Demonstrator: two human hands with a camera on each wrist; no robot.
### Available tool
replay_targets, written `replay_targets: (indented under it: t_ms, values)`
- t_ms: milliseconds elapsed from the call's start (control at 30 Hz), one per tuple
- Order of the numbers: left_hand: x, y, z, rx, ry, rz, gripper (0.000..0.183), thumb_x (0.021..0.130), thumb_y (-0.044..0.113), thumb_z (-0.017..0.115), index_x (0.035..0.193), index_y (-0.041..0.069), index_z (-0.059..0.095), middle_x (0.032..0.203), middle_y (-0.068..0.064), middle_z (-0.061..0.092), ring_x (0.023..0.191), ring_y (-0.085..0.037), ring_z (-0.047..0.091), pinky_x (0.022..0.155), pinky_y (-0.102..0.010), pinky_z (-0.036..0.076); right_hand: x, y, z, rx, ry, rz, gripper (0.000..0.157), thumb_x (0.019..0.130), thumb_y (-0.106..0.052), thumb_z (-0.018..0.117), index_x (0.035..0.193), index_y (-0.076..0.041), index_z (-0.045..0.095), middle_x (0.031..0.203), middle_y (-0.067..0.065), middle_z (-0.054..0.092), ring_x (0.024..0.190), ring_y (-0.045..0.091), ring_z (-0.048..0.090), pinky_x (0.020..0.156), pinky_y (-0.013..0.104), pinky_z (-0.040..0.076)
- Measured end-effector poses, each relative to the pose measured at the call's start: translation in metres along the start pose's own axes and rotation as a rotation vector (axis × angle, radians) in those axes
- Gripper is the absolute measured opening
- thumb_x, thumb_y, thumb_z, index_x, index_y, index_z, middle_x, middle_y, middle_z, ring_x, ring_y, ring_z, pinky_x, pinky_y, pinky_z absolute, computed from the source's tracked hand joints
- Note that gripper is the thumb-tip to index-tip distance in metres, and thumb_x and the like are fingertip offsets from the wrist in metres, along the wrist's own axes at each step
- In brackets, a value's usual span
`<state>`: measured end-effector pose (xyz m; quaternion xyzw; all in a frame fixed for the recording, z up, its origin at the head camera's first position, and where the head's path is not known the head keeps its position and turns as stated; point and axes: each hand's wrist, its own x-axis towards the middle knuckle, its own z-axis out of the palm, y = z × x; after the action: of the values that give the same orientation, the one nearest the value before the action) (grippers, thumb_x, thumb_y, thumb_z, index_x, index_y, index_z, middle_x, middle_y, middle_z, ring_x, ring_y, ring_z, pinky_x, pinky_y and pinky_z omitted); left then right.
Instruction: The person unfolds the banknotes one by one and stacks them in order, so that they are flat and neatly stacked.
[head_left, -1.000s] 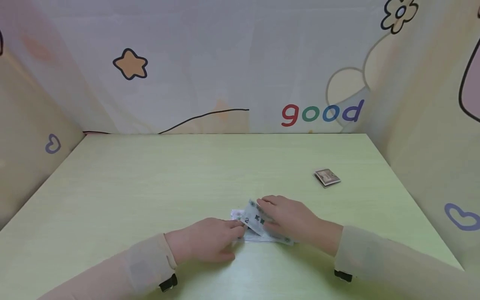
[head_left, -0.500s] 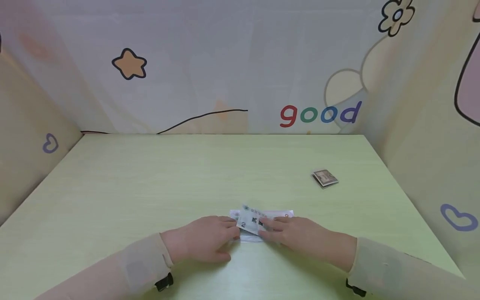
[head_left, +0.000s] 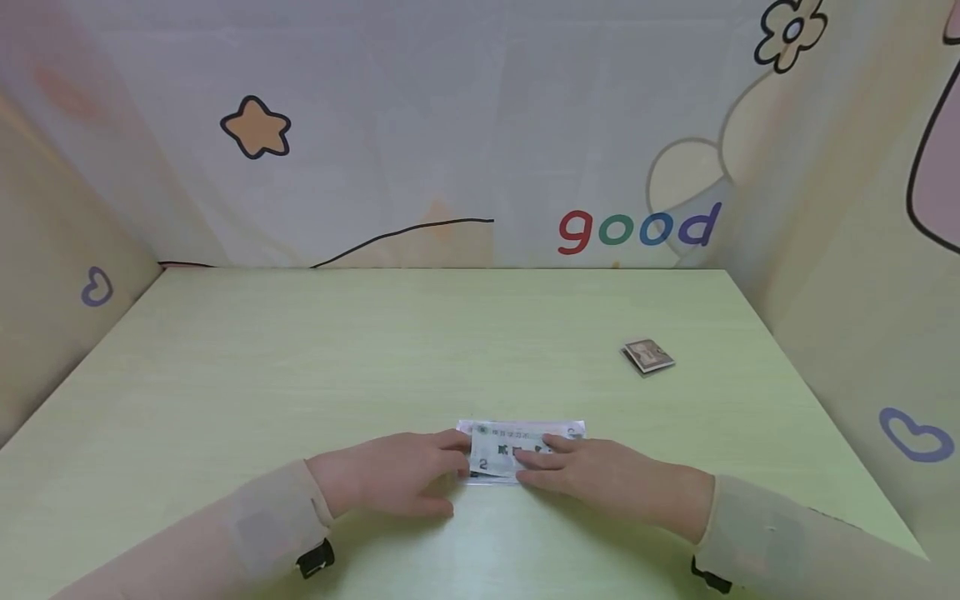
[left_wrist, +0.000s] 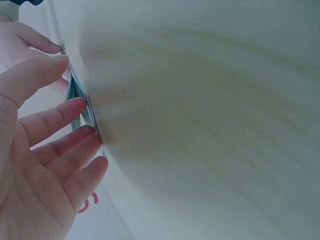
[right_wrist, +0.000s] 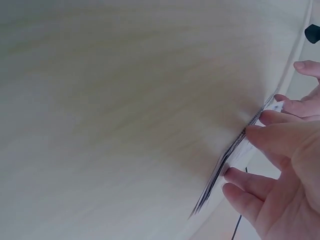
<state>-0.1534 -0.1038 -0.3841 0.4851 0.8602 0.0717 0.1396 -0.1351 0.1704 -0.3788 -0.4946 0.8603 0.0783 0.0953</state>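
Note:
A pale bluish banknote-like paper slip (head_left: 492, 450) printed with a 2 lies nearly flat on a thin stack of pinkish-white paper (head_left: 465, 427) near the front of the table. My left hand (head_left: 397, 473) touches the left end of the slip and stack with its fingertips, thumb apart. From the right, my right hand (head_left: 615, 479) rests spread fingers on top of the slip, hiding its right part. In the left wrist view a bluish fold (left_wrist: 75, 95) stands slightly raised off the stack. The stack's layered edge (right_wrist: 220, 170) shows dark in the right wrist view.
A small folded brown printed paper (head_left: 648, 356) lies farther back on the right of the pale green table (head_left: 337, 350). Printed cloth walls (head_left: 390, 142) stand behind the table and at both sides.
The slip, tilted and lifted at one corner before, has swung level and lies flatter on the stack. My right hand has lowered onto it from above; my left hand has shifted slightly left.

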Motion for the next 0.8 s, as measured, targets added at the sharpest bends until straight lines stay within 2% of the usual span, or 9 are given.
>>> replay_targets:
  t_ms: [67, 167, 300, 533, 667, 800]
  values:
    - [-0.0002, 0.0003, -0.0002, -0.015, -0.001, -0.018, 0.038, 0.085, 0.030, 0.066, 0.116, 0.008, 0.058, 0.134, -0.008, 0.043, 0.104, -0.013, 0.055, 0.091, -0.024, 0.044, -0.0002, 0.0002, 0.0006, 0.008, 0.006, 0.001, 0.053, 0.089, 0.002, 0.057, 0.137, -0.018, 0.048, 0.144, -0.001, 0.040, 0.126, 0.031, 0.043, 0.092, 0.038, 0.045]
    - [-0.0003, 0.0011, -0.0011, -0.063, -0.008, -0.065, 0.040, 0.085, 0.029, 0.067, 0.118, 0.008, 0.056, 0.134, -0.007, 0.040, 0.088, -0.010, 0.056, 0.083, -0.021, 0.045, 0.0002, 0.0003, 0.0014, 0.028, 0.013, 0.006, 0.052, 0.089, 0.002, 0.056, 0.137, -0.017, 0.048, 0.144, -0.001, 0.040, 0.126, 0.031, 0.043, 0.091, 0.038, 0.046]
    - [-0.0003, 0.0016, -0.0017, -0.136, -0.010, -0.106, 0.040, 0.085, 0.028, 0.067, 0.117, 0.010, 0.051, 0.133, -0.005, 0.037, 0.071, -0.008, 0.050, 0.072, -0.018, 0.044, 0.0008, -0.0008, 0.0023, 0.050, 0.021, 0.007, 0.049, 0.090, 0.001, 0.055, 0.135, -0.016, 0.049, 0.144, -0.001, 0.040, 0.126, 0.030, 0.043, 0.090, 0.037, 0.046]
    - [-0.0015, 0.0030, -0.0014, -0.133, -0.006, -0.121, 0.040, 0.085, 0.029, 0.067, 0.118, 0.012, 0.050, 0.135, -0.006, 0.037, 0.075, -0.009, 0.052, 0.077, -0.021, 0.046, 0.0026, -0.0030, 0.0004, 0.111, -0.016, 0.032, 0.050, 0.092, 0.002, 0.052, 0.138, -0.017, 0.046, 0.146, -0.002, 0.036, 0.130, 0.029, 0.038, 0.094, 0.037, 0.043]
    - [-0.0012, 0.0047, -0.0022, -0.118, 0.001, -0.132, 0.039, 0.087, 0.030, 0.065, 0.118, 0.012, 0.051, 0.138, -0.008, 0.036, 0.075, -0.009, 0.053, 0.077, -0.022, 0.047, 0.0025, -0.0037, -0.0018, 0.097, -0.017, 0.029, 0.049, 0.092, 0.001, 0.052, 0.138, -0.016, 0.046, 0.146, -0.002, 0.037, 0.129, 0.029, 0.039, 0.093, 0.036, 0.044]
    - [0.0032, 0.0101, -0.0036, -0.021, 0.037, -0.114, 0.038, 0.087, 0.030, 0.064, 0.119, 0.011, 0.055, 0.133, -0.010, 0.044, 0.078, -0.012, 0.058, 0.075, -0.025, 0.049, 0.0021, -0.0041, -0.0027, 0.082, -0.014, 0.024, 0.050, 0.091, 0.001, 0.053, 0.137, -0.015, 0.046, 0.146, -0.001, 0.037, 0.129, 0.030, 0.039, 0.091, 0.036, 0.045]
